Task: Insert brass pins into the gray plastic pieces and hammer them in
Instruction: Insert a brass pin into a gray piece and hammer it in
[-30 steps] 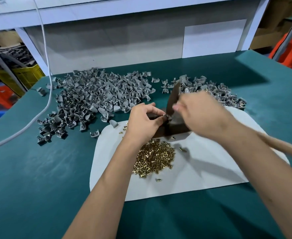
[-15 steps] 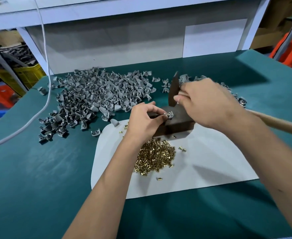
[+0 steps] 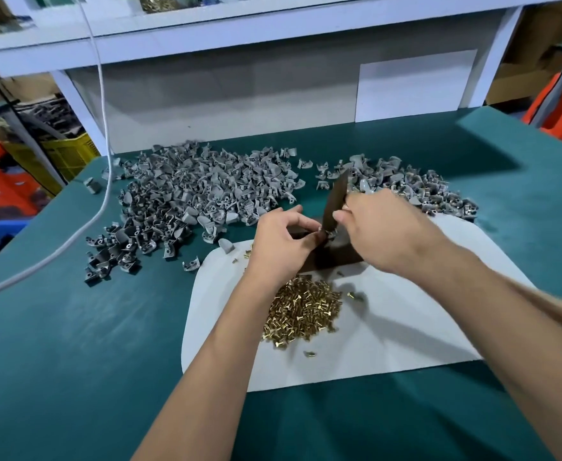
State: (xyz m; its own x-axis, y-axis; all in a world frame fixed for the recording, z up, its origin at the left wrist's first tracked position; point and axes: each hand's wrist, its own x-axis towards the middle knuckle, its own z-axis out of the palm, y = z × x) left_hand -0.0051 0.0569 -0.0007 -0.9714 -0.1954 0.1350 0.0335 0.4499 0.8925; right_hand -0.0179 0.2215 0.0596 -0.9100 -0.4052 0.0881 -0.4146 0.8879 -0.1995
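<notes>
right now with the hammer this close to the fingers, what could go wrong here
1. The left hand pinches the small gray plastic piece on the dark metal block, right under the dark hammer head gripped by the right hand; a slightly off blow could hit fingertips.
2. The pile of loose brass pins lies just beside the block on the white sheet; strikes may scatter them.

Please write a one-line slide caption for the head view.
Left hand steadies a gray piece while right hand holds the hammer.
</notes>
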